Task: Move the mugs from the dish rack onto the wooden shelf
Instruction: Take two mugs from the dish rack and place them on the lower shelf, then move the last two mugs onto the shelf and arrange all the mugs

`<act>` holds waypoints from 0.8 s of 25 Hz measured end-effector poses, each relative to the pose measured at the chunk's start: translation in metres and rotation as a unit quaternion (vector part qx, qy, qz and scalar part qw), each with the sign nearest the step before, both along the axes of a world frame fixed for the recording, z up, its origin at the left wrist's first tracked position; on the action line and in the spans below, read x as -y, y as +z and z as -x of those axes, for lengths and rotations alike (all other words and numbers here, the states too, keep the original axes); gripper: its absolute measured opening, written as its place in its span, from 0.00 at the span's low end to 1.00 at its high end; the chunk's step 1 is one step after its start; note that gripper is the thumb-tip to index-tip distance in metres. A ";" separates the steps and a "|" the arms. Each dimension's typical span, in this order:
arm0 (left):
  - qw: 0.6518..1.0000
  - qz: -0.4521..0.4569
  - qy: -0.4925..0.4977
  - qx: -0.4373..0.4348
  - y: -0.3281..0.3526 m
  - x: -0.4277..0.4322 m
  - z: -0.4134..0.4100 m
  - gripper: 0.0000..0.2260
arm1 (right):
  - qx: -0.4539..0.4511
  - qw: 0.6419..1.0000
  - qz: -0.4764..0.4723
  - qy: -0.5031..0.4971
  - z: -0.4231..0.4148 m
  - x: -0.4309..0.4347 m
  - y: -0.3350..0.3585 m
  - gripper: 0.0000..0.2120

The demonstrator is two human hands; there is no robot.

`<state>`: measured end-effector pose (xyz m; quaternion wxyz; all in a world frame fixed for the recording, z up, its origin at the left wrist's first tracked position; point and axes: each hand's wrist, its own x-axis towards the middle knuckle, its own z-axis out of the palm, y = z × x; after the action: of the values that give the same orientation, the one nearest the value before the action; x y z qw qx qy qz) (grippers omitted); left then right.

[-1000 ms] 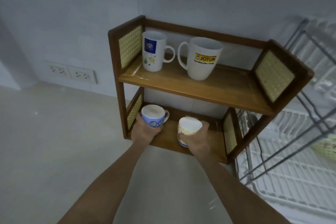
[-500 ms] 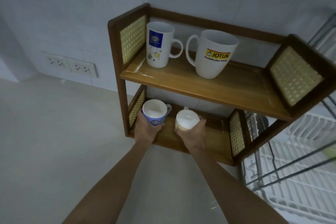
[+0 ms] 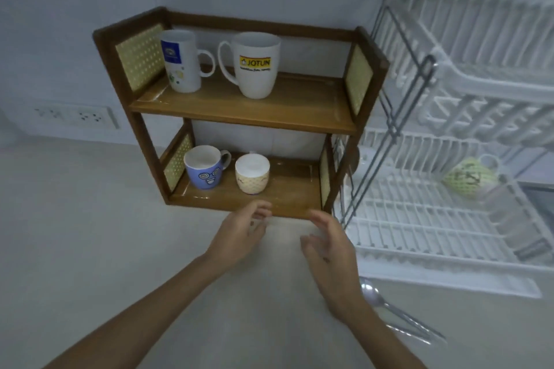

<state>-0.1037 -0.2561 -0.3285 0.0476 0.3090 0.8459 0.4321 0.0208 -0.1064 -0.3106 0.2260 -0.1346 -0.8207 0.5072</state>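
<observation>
Nearest, we note both hands now empty and drawn back over the pale surface (image 3: 90, 234). The left hand (image 3: 236, 234) has its fingers (image 3: 260, 210) loosely curled and spread, holding nothing; the right hand (image 3: 329, 252) is likewise slack and open. Half a second ago each clasped a mug on the lower tier.

Behind the right forearm we see a spoon (image 3: 386, 305) and some other metal utensils, partly hidden and blurred.

Next, the wooden shelf (image 3: 239, 114): the blue face mug (image 3: 205, 169) and the cream dotted mug (image 3: 252, 174) stand upright, side by side and apart, on its lower tier, released. On the upper tier stand the tall white mug (image 3: 180, 61) and the JOTUN mug (image 3: 256, 64). We judge four mugs delivered.

Farthest right, in the white dish rack (image 3: 449, 237), one pale green mug (image 3: 469, 177) lies tilted on the lower level; it remains to be moved. Its print is too blurred to read, and the rack is cut off at the frame edge.
</observation>
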 end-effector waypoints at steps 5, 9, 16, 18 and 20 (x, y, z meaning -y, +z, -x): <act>0.965 -0.054 -0.210 -0.148 0.038 -0.077 -0.075 0.10 | -0.027 0.996 -0.002 -0.090 -0.079 -0.097 0.006 0.19; 0.959 -0.103 -0.238 -0.114 0.048 -0.160 -0.120 0.10 | 0.012 0.992 -0.058 -0.113 -0.093 -0.186 0.012 0.16; 0.946 -0.067 0.039 0.315 0.044 -0.289 -0.064 0.31 | 0.185 0.952 -0.175 -0.171 -0.024 -0.341 0.032 0.25; 0.915 -0.090 0.151 0.363 0.043 -0.313 -0.035 0.32 | 0.246 0.928 -0.223 -0.168 0.005 -0.371 0.039 0.30; 0.876 -0.105 0.222 0.414 0.043 -0.319 -0.016 0.30 | 0.316 0.882 -0.305 -0.169 0.022 -0.374 0.038 0.35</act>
<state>-0.0881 0.0631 -0.2850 0.2642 -0.0907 0.7447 0.6061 -0.0011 0.2673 -0.2726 0.0664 -0.3489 -0.9275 0.1170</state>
